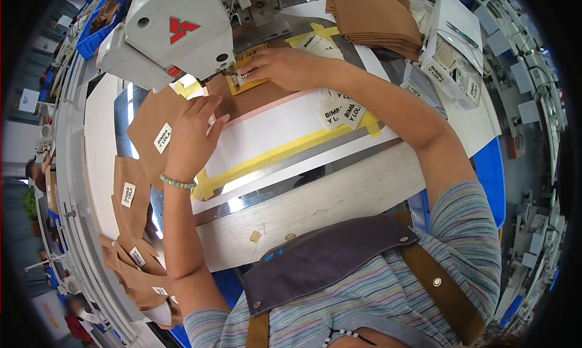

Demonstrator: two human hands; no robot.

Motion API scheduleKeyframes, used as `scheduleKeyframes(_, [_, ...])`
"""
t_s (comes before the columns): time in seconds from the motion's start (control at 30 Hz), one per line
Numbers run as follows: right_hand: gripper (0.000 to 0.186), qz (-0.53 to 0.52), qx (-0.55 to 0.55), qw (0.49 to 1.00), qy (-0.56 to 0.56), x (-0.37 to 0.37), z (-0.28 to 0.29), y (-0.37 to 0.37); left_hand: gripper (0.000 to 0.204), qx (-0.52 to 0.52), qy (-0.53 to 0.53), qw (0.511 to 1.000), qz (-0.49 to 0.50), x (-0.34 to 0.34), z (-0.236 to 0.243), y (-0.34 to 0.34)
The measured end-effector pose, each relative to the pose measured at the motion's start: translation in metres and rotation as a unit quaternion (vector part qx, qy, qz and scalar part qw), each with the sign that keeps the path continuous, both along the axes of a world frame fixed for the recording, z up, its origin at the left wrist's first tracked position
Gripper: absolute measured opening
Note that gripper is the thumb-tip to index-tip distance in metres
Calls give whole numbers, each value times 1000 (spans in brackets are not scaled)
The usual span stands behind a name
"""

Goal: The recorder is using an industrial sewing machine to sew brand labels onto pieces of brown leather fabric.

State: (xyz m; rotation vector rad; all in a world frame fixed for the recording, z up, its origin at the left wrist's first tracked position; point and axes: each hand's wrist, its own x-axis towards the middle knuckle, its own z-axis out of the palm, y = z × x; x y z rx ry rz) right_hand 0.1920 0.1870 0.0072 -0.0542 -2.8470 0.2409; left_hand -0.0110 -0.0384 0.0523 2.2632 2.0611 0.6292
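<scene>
Brown fabric panel (270, 98), flat below the white sewing machine (173, 36), with a yellow frame (250, 88) on top around a white label (244, 77). Right hand (291, 69) over that frame, fingers bent down onto it; impossible to tell whether pinching or merely pressing. Left hand (197, 130) at the panel's left end, thumb wide of the loosely bent fingers. Beside the right forearm (382, 99), loose printed labels (353, 113); beyond, stacked brown panels (376, 17). Farther left, labelled brown pieces (134, 172).

Matt brown panel (250, 104), smooth sewing machine (163, 30)
</scene>
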Motion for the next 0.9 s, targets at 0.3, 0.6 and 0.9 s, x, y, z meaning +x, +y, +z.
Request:
scheduleKeyframes(0.3, [54,-13,-46,999,3,-12,0,16,39,37,52,998,-17,-10,-6,2])
scheduleKeyframes(0.6, [48,2,-145,989,4,0,11,17,42,-5,8,1000,-5,-4,-5,15])
scheduleKeyframes(0.9, [28,-181,-162,939,243,77,31,84,50,37,54,997,-36,-5,-28,31])
